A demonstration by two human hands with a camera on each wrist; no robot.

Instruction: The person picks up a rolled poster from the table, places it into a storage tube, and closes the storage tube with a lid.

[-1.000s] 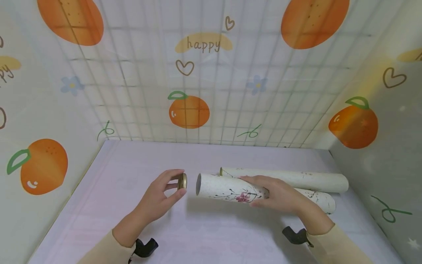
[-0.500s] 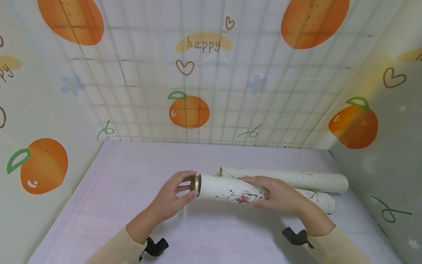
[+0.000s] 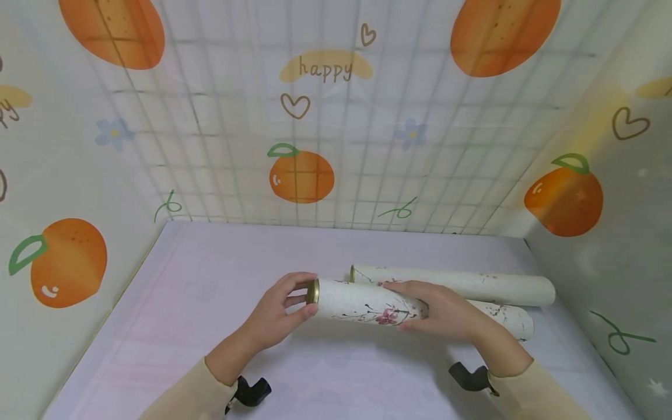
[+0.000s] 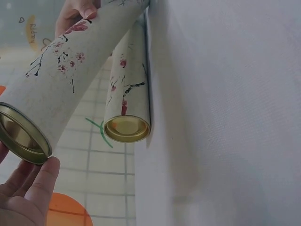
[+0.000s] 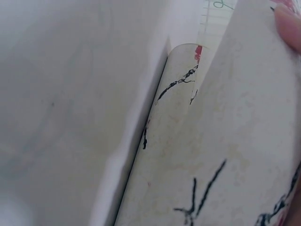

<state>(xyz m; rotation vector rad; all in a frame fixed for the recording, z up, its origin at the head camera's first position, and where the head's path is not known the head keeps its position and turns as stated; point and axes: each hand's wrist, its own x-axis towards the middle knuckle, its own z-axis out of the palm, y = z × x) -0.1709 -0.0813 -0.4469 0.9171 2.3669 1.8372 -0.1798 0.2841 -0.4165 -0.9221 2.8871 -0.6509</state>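
Observation:
My right hand grips a long white cardboard tube printed with dark branches and pink blossoms, its fingers over the top. The tube casts a shadow on the table below. At the tube's left end sits a round gold metal lid, flush against the opening. My left hand pinches this lid at its rim, thumb in front and fingers behind. In the left wrist view the lid's recessed face shows inside the tube's end, with fingertips touching the lower edge.
A second blossom-printed tube lies on the table just behind the held one, with a gold lid in its near end. A pale cloth covers the table. Patterned curtains stand at the back and sides.
My left hand has moved right, bringing the gold lid from apart to up against the tube's left end, where it now sits flush. The right hand and tube have stayed nearly still.

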